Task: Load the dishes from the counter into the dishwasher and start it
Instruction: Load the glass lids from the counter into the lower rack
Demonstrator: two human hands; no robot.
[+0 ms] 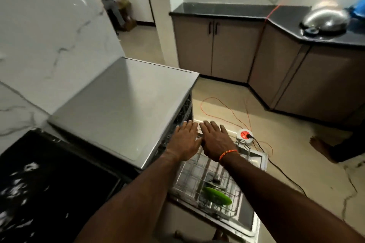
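Both flat hands (201, 140) seemingly press the dishwasher (126, 108) rack (209, 175).

Home kitchen; counter (227, 9), dishwasher (126, 108)

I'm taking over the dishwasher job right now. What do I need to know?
Left hand and right hand: both flat, fingers straight, no grip on anything, reaching over the pulled-out rack toward the dishwasher.
Door is down.
Done: a green plate stands in the rack.
Left: a steel bowl sits on the far counter; load it, push the rack in, shut the door, start.
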